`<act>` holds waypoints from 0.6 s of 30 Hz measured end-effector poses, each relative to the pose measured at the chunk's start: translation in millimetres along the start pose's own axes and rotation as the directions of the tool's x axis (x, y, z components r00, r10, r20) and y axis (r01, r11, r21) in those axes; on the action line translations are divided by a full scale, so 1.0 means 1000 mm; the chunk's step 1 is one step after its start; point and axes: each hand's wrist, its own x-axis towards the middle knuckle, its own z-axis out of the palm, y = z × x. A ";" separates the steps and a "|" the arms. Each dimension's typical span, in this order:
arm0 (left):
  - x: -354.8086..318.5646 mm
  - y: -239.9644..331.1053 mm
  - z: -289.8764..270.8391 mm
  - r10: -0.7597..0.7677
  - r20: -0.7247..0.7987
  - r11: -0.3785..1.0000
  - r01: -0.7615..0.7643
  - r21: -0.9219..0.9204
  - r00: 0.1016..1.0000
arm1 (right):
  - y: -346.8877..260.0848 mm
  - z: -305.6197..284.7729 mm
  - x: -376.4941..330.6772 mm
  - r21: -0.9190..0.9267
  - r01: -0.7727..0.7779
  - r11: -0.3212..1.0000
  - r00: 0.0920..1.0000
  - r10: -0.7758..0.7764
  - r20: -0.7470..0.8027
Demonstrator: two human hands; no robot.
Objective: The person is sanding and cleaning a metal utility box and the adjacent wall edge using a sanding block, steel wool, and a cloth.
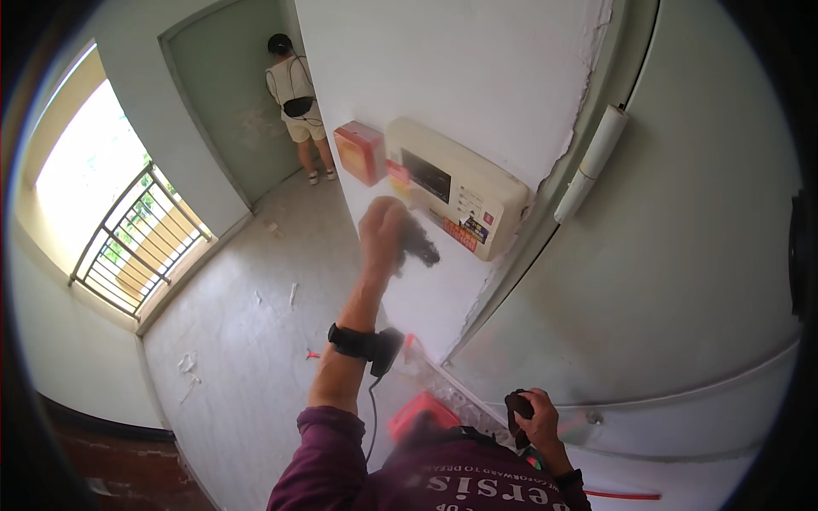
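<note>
Left hand [385,232] raised to mid-frame against the white wall [477,77], blurred by motion, grip closed around a small dark tool [419,245] whose kind cannot be made out through the blur. Tool tip lying just below and left of the cream wall panel [460,192], near its lower left corner and its dark screen, close to the red box [360,152] mounted beside it. Right hand [537,419] low in the lower centre-right of the frame, grip closed around a small dark object [516,404], kind unclear.

Likely risks, judged from this pose: a slip of the blurred tool across the panel face, scratching the screen or knocking the buttons; a scrape into the flaking paint at the cracked wall corner, upper right of centre; a snag of the black wrist device [365,343] and its dangling cable on the red-lidded clear container [426,409] near the chest.

Tool dark, short, elongated, smeared at the edges. Panel cream, rounded, with coloured stickers along its lower edge. Another person [296,94] standing well apart at a green door, upper left of the frame.
</note>
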 end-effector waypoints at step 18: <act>0.008 0.015 0.009 0.424 0.228 0.607 -0.462 0.646 0.876 | 0.005 0.007 0.002 0.039 0.041 0.998 0.998 -0.043 0.052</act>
